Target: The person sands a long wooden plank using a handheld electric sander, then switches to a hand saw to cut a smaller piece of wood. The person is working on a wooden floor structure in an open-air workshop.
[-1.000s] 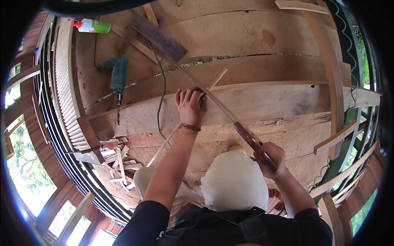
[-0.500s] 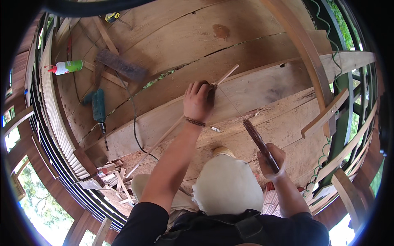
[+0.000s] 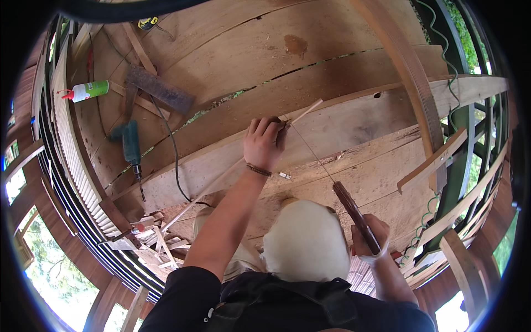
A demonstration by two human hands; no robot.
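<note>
My left hand point(image 3: 265, 143) is closed around a long thin wooden strip point(image 3: 305, 112). One end of the strip sticks out past my fingers to the upper right, and the rest runs back behind my forearm to the lower left. My right hand point(image 3: 371, 237) grips the long dark brown handle of a hand saw point(image 3: 351, 207). The saw's narrow blade, seen nearly edge-on, reaches up to the strip close beside my left fingers. Whether its teeth touch the strip is too fine to make out. Wide wooden planks point(image 3: 354, 119) lie beneath both hands.
Left of my arm lie a teal power drill point(image 3: 131, 144) with a bit and cord, a dark metal-and-wood tool point(image 3: 160, 88), and a white-and-green bottle point(image 3: 88, 91). Wood scraps point(image 3: 166, 243) lie near my left knee. A curved beam point(image 3: 412, 77) and a green coiled hose point(image 3: 451, 61) stand right.
My right hand has drawn the saw back toward my body, away from my left hand. The left hand keeps its hold on the strip. The whole view has shifted slightly.
</note>
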